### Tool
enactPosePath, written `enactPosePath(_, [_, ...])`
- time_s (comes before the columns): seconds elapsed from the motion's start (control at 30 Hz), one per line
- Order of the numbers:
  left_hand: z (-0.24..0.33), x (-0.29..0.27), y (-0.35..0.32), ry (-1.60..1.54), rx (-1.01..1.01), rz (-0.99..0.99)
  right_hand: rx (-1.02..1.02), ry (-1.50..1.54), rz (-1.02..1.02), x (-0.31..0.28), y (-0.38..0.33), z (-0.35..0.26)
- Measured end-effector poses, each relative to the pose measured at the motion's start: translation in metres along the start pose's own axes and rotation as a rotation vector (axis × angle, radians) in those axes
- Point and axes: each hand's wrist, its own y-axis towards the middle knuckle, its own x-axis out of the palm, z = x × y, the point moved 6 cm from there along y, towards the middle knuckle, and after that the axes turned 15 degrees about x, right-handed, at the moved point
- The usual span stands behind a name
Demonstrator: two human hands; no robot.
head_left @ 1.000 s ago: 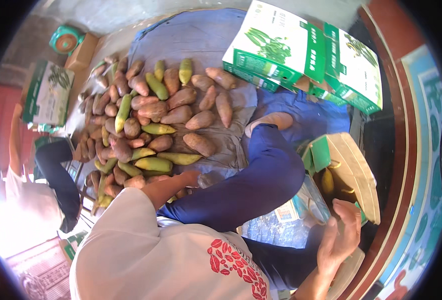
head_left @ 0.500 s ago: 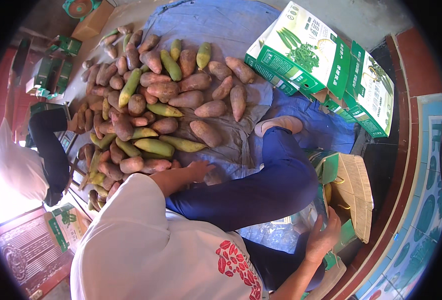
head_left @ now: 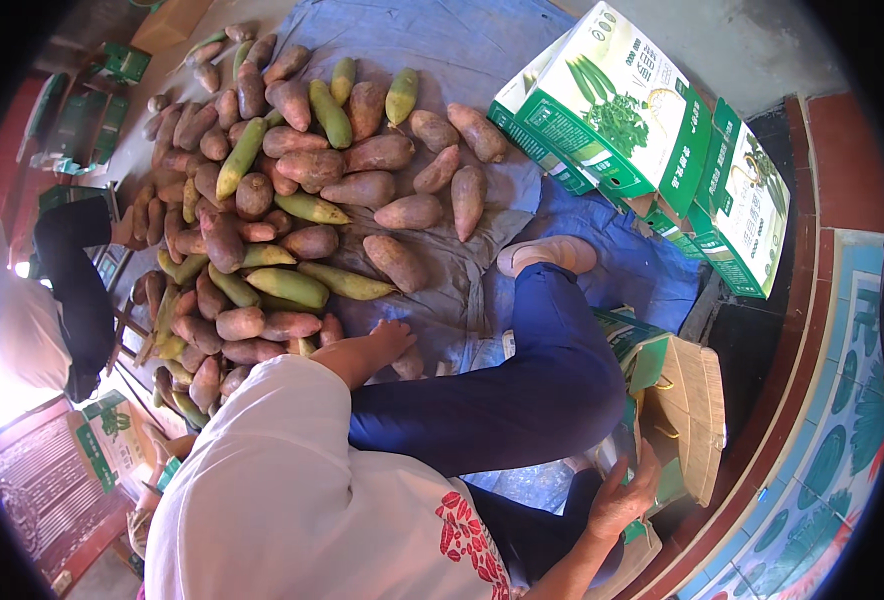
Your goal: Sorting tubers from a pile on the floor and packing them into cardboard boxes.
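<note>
My left hand (head_left: 394,338) lies palm down on a sweet potato (head_left: 408,362) at the near edge of the heap (head_left: 262,200), fingers curled over it so that only its lower end shows; I cannot tell whether it is truly gripped or only covered. That potato sits on the grey cloth (head_left: 462,270), just beside my bent knee in blue trousers (head_left: 522,390). My right hand (head_left: 622,495) is low at the right, fingers closed on the edge of an open carton (head_left: 692,410), whose brown flap stands up beside it; what is inside the carton I cannot make out, as the leg and flaps hide it. Beyond the left hand the heap spreads up and left: reddish-brown sweet potatoes mixed with green corn cobs (head_left: 287,287) still in husk, lying loose on the cloth and touching one another. My shoe (head_left: 547,253) rests on the cloth at the heap's right edge, with blue tarp (head_left: 652,270) beyond it. Two green-and-white boxes (head_left: 612,100) stand tilted at the upper right, one leaning against the other, both shut as far as I can see. At the far left another person's dark sleeve (head_left: 72,270) reaches toward the heap, with more green boxes (head_left: 102,440) near them.
</note>
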Motion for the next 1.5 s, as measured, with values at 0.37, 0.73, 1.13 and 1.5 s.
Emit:
enactPosePath(0.37, [-0.013,-0.030,-0.015,-0.175,-0.160,-0.261,-0.028,-0.011,0.016,0.003,0.007,0.002])
enactPosePath(0.73, [-0.077,-0.128,-0.122,-0.220,-0.685,0.229,-0.062,-0.009,0.105,0.003,0.009,0.001])
enactPosePath(1.13, [-0.073,-0.140,-0.088,0.039,-0.619,0.213,-0.051,0.039,0.127,-0.001,0.003,-0.003])
enactPosePath(1.5, [-0.095,-0.125,-0.112,-0.052,-0.635,0.284,-0.038,0.051,0.128,-0.003,0.001,-0.002])
